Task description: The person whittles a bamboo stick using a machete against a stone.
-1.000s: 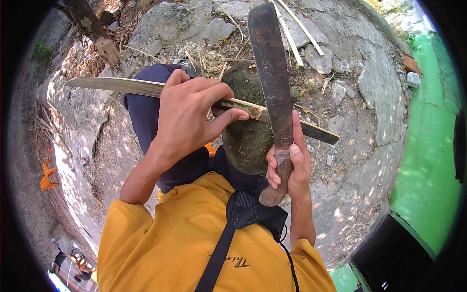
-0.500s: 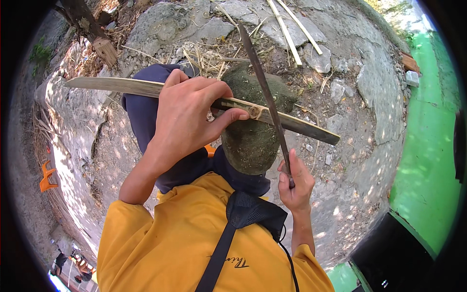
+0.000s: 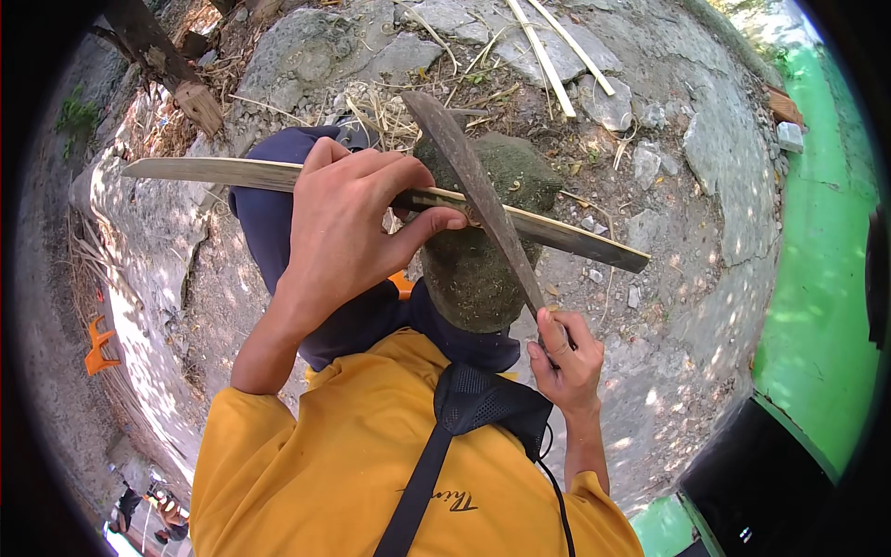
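Note:
My left hand (image 3: 357, 209) is closed on a split bamboo strip (image 3: 223, 171), thumb along its near edge and fingers over the far side. The strip runs from far left to the right, sloping down across my knees. A long dark machete (image 3: 464, 176) lies across it just right of my left thumb, the blade's broad face turned up and covering the strip's knot. My right hand (image 3: 568, 360) grips the machete at its near end; the fingers hide the handle. Under the strip, a rough dark green cover (image 3: 473, 288) sits over my right leg, specked with shavings.
Two pale bamboo strips (image 3: 543, 58) lie on the cracked stone ground ahead, near scattered shavings (image 3: 380, 121). A wooden post (image 3: 167, 60) stands at far left. A green painted strip of ground (image 3: 817, 269) runs along the right. An orange chair (image 3: 98, 347) stands left.
The machete's blade has swung left and rolled, so its broad face now shows. It crosses the strip nearer my left thumb. My left hand has shifted slightly left.

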`<state>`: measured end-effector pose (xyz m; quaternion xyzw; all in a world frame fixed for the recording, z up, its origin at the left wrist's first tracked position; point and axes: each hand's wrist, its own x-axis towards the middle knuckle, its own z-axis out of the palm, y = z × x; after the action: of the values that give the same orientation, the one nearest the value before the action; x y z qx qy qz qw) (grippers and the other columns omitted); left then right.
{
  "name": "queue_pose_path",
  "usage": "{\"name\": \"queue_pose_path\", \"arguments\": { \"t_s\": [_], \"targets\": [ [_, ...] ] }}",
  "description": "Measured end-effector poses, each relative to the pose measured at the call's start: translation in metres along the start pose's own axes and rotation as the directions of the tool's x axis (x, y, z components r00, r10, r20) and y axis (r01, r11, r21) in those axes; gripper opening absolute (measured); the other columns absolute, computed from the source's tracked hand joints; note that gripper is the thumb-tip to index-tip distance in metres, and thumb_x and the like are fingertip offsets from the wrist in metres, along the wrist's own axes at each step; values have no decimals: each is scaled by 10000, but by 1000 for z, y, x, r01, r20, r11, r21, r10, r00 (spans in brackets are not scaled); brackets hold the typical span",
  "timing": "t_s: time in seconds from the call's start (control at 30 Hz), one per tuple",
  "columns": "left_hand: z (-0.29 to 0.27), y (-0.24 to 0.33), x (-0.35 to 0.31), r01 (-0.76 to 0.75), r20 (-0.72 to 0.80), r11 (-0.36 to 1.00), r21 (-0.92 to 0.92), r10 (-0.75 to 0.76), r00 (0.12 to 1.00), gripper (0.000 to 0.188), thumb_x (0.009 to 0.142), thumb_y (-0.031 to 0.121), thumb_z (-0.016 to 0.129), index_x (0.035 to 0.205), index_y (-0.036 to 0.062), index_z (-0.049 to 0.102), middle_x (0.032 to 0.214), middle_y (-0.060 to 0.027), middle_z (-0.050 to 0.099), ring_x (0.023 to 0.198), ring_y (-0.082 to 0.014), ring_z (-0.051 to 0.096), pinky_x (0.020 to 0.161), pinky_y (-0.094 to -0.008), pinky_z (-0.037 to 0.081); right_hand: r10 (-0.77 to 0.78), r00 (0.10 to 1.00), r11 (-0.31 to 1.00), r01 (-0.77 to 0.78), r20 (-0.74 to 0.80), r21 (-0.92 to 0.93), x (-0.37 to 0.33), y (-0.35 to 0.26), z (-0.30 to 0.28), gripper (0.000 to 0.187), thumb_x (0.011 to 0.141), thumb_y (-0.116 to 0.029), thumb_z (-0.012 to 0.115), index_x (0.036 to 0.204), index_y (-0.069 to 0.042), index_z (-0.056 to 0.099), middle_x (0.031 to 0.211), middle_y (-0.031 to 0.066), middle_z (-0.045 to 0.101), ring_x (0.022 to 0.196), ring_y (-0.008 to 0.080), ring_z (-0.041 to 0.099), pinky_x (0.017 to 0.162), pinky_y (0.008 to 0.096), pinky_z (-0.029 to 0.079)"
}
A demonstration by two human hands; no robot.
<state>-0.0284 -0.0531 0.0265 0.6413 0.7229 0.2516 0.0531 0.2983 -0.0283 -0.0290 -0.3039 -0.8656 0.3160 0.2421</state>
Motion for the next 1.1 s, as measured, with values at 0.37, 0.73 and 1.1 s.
{"name": "queue_pose_path", "arguments": {
  "t_s": [0.37, 0.73, 1.1],
  "targets": [
    [1, -3, -1, -20, -40, 1000, -16, 19, 999, 382, 718, 416, 938, 871, 124, 745, 851, 34, 750, 713, -178, 612, 759, -336, 383, 24, 1000, 999, -24, 14, 34, 2, -4, 6, 641, 818, -53, 818, 1433, -185, 696, 991, 120, 681, 686, 255, 655, 536, 352, 520],
    [1, -5, 0, -60, -60, 997, 42, 63, 996, 371, 749, 445, 912, 872, 133, 753, 817, 33, 745, 703, -171, 648, 748, -335, 390, -6, 1000, 989, 5, -6, -148, 17, -11, 18, 641, 810, -119, 851, 1419, -267, 715, 927, 84, 632, 616, 195, 606, 508, 345, 502],
    [-1, 0, 1, -8, -33, 1000, 2, 8, 999, 361, 770, 430, 911, 867, 129, 735, 821, 29, 726, 713, -181, 602, 770, -343, 374, 111, 990, 933, -136, 91, 334, 35, -2, 9, 658, 922, -109, 755, 1554, -91, 570, 861, 82, 612, 616, 157, 554, 560, 288, 469]
  ]
}}
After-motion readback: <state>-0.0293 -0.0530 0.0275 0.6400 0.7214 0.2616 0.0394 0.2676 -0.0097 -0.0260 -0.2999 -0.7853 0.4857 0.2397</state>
